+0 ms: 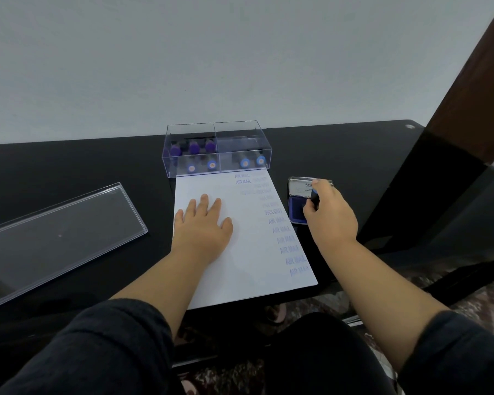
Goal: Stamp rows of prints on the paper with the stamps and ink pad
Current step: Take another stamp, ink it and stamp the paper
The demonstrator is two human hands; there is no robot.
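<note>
Stamp [315, 198] pressed down onto the open ink pad [297, 208], just right of the paper [240, 252].

Right hand [330, 216] grips the dark stamp with curled fingers; left hand [204, 223] lies flat on the sheet, fingers straight and spread. Blue "AIR MAIL" prints run down the paper's right edge. Behind it stands a clear box [217, 149] holding more stamps; its lid [60, 235] lies at left on the black table [83, 166].

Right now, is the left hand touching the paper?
Touching. The head view shows the left hand lying flat on the paper, fingers spread, with no gap beneath.
</note>
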